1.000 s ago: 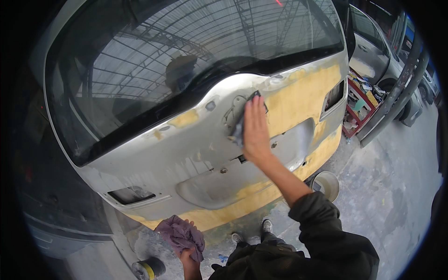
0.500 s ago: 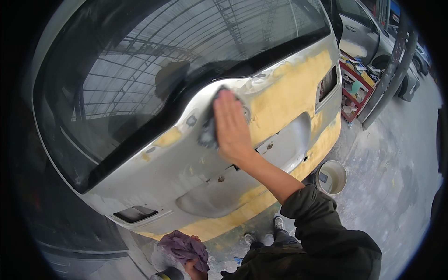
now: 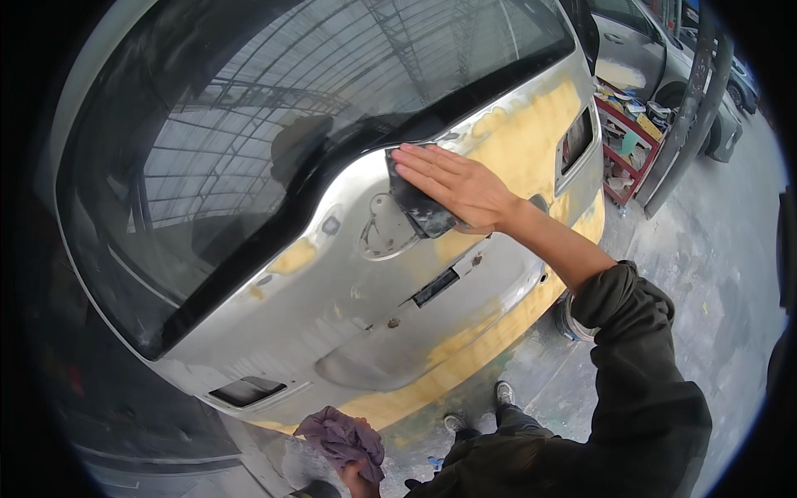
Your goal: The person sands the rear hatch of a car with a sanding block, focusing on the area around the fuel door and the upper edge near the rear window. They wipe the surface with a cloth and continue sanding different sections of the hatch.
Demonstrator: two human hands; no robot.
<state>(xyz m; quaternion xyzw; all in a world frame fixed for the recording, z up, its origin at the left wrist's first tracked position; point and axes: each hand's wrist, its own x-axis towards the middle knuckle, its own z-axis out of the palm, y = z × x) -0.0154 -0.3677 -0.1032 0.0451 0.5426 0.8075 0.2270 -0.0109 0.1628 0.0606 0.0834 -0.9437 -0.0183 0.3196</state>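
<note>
My right hand (image 3: pixel 469 187) lies with its fingers stretched and close together over a black sheet of sandpaper (image 3: pixel 419 207), pressing it to the upper middle of a car tailgate (image 3: pixel 357 307). The thumb is hidden. Left of the sandpaper a round emblem recess (image 3: pixel 386 236) shows in the metal. Grey metal and patches of yellow filler (image 3: pixel 523 137) cover the panel. At the lower edge my left hand (image 3: pixel 357 479), partly hidden, is closed around a crumpled purple-grey cloth (image 3: pixel 339 438), below the tailgate.
Above the panel spans the dark rear window (image 3: pixel 241 166). A bucket (image 3: pixel 571 322) stands on the floor to the right, partly behind my arm. Farther right are a red rack (image 3: pixel 618 170) of supplies, a grey post (image 3: pixel 696 108) and a silver car (image 3: pixel 635 46).
My right hand has slid right with the sandpaper and turned to point left, uncovering the emblem recess. My right sleeve now covers part of the bucket. The left hand still holds the cloth.
</note>
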